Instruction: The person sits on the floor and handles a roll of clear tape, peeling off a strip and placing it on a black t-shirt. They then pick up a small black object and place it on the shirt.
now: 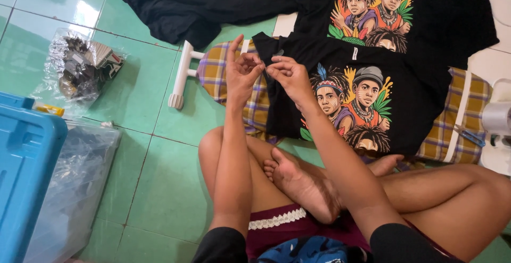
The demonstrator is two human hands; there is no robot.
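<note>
1. While you sit cross-legged on the green tile floor (159,188), your left hand (240,71) and right hand (285,76) meet just above the near black printed T-shirt (351,98).
2. Both hands' fingertips are pinched shut; what they pinch is too small to tell, perhaps a thread.
3. The risk, as I judge it: pulling sideways could drag the shirt off the plaid-covered ironing board (463,119).
4. The shirt's left edge lies directly under your fingers.
5. Beyond, a second printed shirt (426,18) lies spread.
</note>
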